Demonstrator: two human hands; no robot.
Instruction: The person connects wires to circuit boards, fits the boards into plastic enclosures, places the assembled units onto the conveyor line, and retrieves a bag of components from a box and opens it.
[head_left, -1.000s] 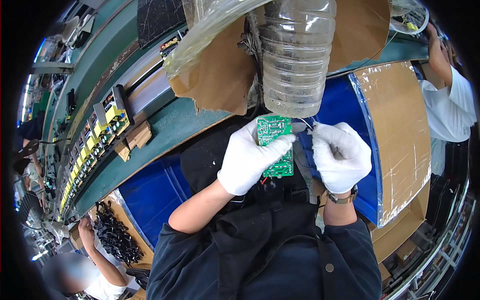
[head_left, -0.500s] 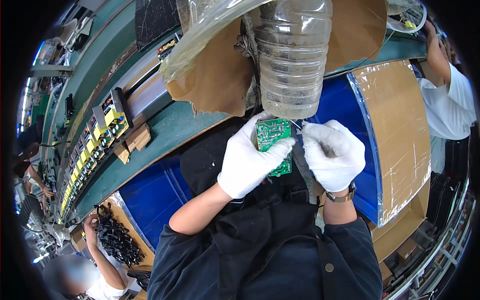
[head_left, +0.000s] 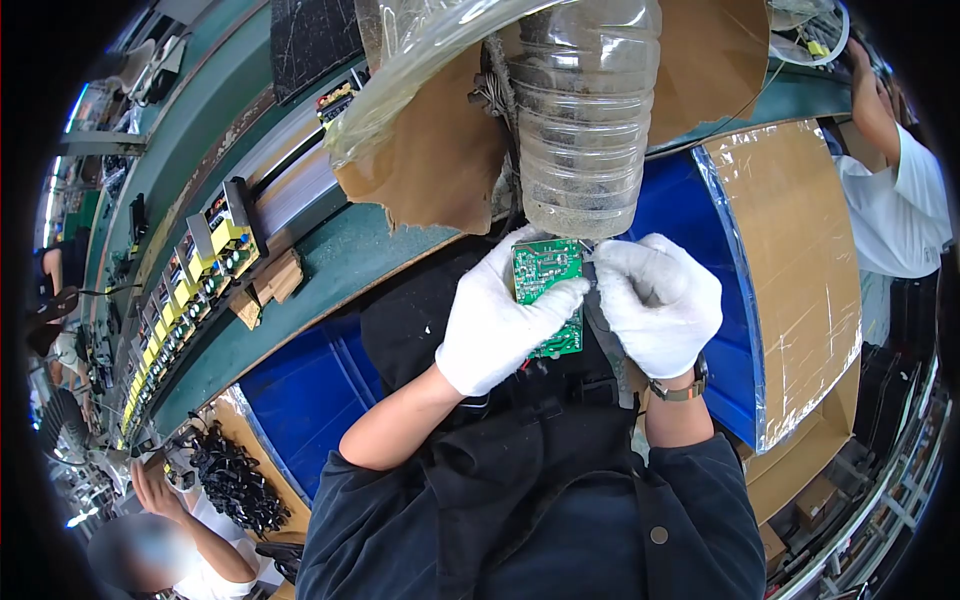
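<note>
A green circuit board (head_left: pixel 548 270) is gripped upright by my left hand (head_left: pixel 505 318), in a white glove, with the thumb across its solder side. Close to the board's upper right corner is my right hand (head_left: pixel 660 300), also gloved, its thumb and fingertips pinched together. A thin wire was visible at those fingertips; now whatever they hold is too small to make out. Just above both hands hangs a clear ribbed plastic bottle (head_left: pixel 585 130), its lower end near the board's top edge.
A row of yellow-and-black boards (head_left: pixel 190 280) lies along the green bench (head_left: pixel 330 245) at left. Blue bins (head_left: pixel 320 390) and a cardboard box (head_left: pixel 790 280) flank me. Black cables (head_left: pixel 235 480) are heaped at lower left. One person (head_left: pixel 180 550) is at lower left, another (head_left: pixel 895 200) at right.
My right hand has moved left, close to the board's upper corner. My left hand still holds the board. At lower left, the other person's hand has shifted away from the cables.
</note>
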